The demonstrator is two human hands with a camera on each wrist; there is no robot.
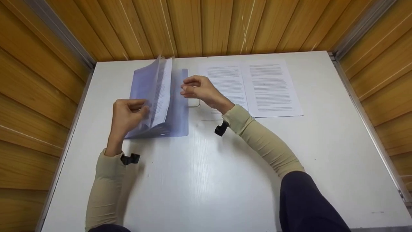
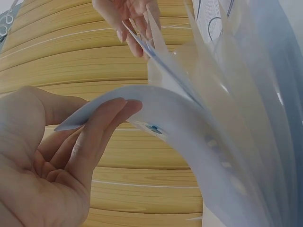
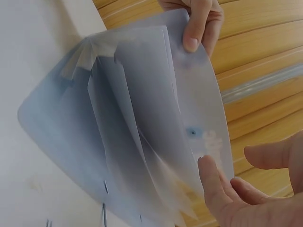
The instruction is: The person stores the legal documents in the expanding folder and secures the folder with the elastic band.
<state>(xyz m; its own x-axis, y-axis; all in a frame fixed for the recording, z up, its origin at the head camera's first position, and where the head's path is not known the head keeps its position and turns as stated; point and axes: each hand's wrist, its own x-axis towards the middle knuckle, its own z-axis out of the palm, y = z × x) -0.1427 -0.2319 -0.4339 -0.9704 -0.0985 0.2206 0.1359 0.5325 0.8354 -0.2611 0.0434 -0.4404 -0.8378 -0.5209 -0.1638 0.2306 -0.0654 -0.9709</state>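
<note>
A translucent blue display book (image 1: 141, 80) stands partly open at the left of the table, its plastic sleeves (image 2: 246, 85) fanned out and a printed page (image 1: 162, 93) showing inside. My left hand (image 1: 124, 116) pinches the edge of its bent front cover (image 2: 156, 101) between thumb and fingers. On the other side, my right hand (image 1: 204, 91) hovers beside the loose sleeve edges. Its thumb and fingers (image 3: 213, 184) are apart with nothing between them. The back cover (image 1: 181, 125) lies on the table under the sleeves.
Two printed sheets (image 1: 270, 87) lie side by side at the back right, partly behind my right hand and wrist. A small pale item with rounded corners (image 1: 194, 102) lies at the book's right edge. Wood-plank walls (image 1: 215, 29) enclose the white table (image 1: 199, 180) at the back and sides.
</note>
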